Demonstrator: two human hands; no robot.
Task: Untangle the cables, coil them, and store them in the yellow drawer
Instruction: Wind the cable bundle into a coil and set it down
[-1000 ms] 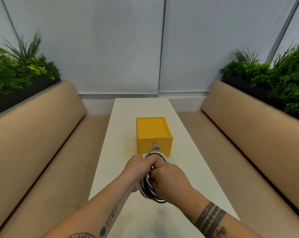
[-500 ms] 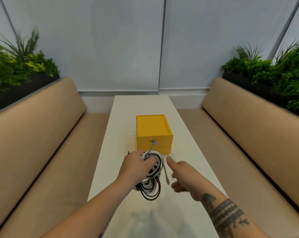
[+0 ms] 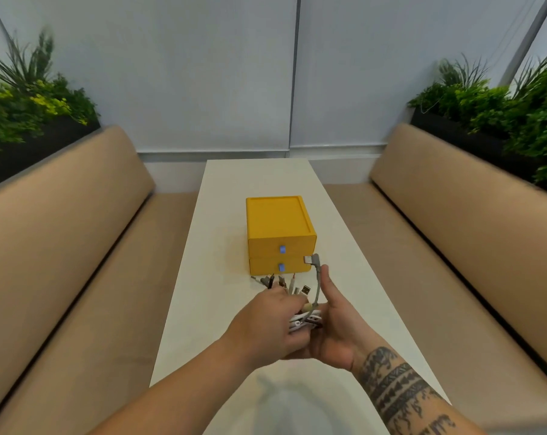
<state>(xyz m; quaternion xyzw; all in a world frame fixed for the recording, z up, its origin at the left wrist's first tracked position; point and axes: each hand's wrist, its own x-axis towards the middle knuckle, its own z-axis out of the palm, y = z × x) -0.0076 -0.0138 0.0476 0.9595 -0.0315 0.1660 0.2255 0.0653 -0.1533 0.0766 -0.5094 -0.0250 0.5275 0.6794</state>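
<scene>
Two hands meet above a white surface [image 3: 203,309], each grip closed round a coiled bundle of cables [image 3: 302,323]. The left hand [image 3: 266,321] clasps it from above and the right hand [image 3: 335,328] cups it from the side, thumb raised. The coil is mostly hidden, so its neatness is uncertain. Loose plugs [image 3: 281,282] fan out ahead and a grey lead [image 3: 316,277] stands up. Just beyond, the yellow drawer [image 3: 280,237] unit is shut. One hand should probably keep the coil together while the other pulls a blue tab [image 3: 282,249].
</scene>
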